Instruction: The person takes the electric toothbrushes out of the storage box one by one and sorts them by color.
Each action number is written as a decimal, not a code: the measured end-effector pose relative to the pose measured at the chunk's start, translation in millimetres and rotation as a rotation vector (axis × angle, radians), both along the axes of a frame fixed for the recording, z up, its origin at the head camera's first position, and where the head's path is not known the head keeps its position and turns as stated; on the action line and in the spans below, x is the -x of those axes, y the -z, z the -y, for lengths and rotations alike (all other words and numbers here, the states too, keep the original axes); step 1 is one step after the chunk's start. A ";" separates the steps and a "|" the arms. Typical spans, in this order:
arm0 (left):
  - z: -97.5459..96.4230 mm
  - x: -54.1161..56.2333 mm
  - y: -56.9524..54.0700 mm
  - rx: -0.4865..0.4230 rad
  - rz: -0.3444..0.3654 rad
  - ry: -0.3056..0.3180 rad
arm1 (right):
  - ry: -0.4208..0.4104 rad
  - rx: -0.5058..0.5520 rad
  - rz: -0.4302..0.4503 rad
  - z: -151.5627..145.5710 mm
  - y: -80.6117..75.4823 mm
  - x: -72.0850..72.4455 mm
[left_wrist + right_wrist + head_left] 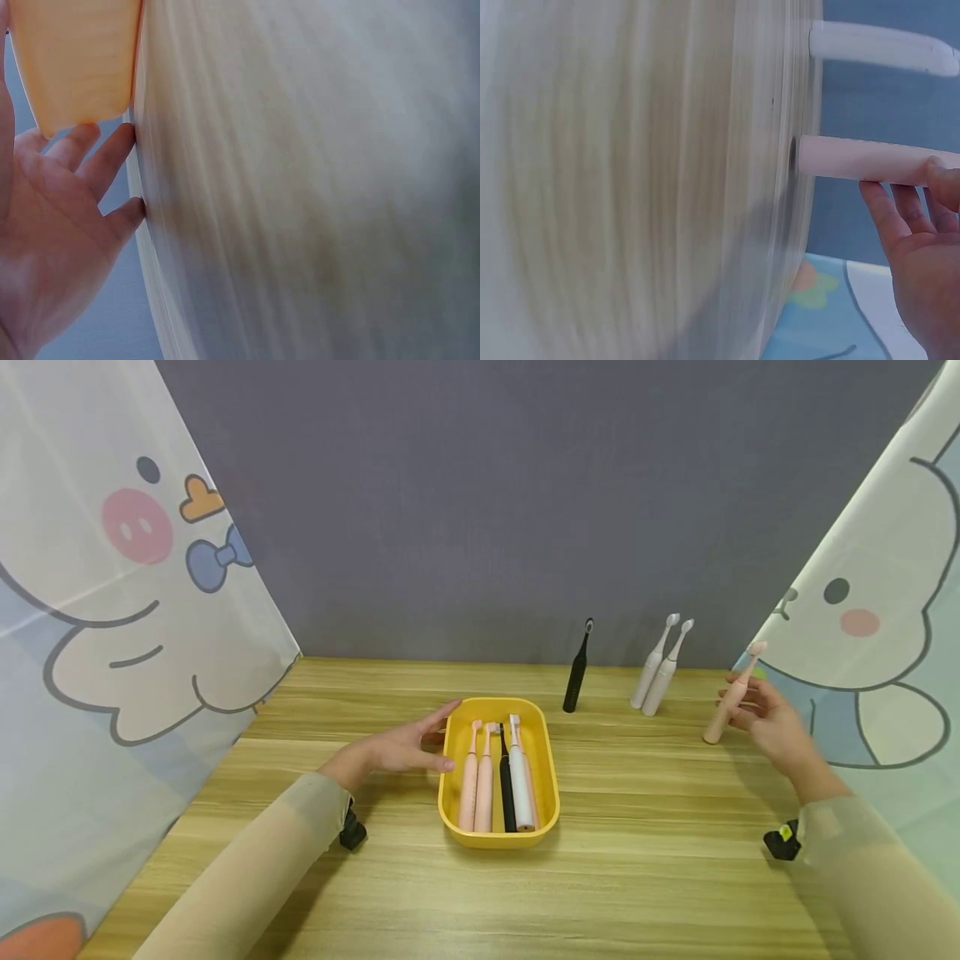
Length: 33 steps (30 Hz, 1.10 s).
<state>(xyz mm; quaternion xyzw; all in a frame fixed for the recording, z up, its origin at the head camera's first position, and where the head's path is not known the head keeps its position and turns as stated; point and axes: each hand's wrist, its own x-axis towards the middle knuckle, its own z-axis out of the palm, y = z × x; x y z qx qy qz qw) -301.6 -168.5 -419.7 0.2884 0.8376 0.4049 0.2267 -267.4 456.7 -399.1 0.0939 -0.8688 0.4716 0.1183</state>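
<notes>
At the right of the head view, my right hand pinches a pink electric toothbrush by its handle, brush head up. In the right wrist view the thumb lies on one side of the handle and the fingers on the other; its base is close to the tabletop. My left hand rests against the left side of a yellow bin, fingers spread and mostly straight. Inside the bin lie several electric toothbrushes: pink ones, a black one and a white one.
A black electric toothbrush stands upright behind the bin, to its right. Two white toothbrushes stand side by side farther right. The wooden table meets a grey back panel, with cartoon-printed cloths at both sides.
</notes>
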 end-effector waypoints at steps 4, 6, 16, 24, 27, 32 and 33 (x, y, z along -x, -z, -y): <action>-0.5 -0.4 -0.9 0.007 -0.007 0.002 | 0.032 -0.025 0.025 -5.5 -1.6 -2.9; -0.6 -0.4 -0.8 0.012 -0.008 -0.001 | 0.045 -0.036 0.036 -6.7 -2.3 -3.5; -1.2 1.4 0.9 0.001 0.003 0.006 | 0.072 -0.028 0.027 -15.6 -0.3 -3.6; -2.3 0.6 0.5 0.015 -0.006 -0.005 | 0.044 0.031 0.011 -22.7 2.6 -3.7; -2.3 -0.2 -0.3 0.010 -0.004 -0.001 | 0.049 -0.012 0.019 -22.1 2.3 -2.8; -1.9 -0.2 -0.6 0.012 -0.009 0.005 | 0.042 -0.060 0.027 -22.7 3.5 -1.3; -1.8 0.0 -0.3 0.014 -0.011 0.005 | 0.037 -0.061 0.024 -23.1 4.0 -1.4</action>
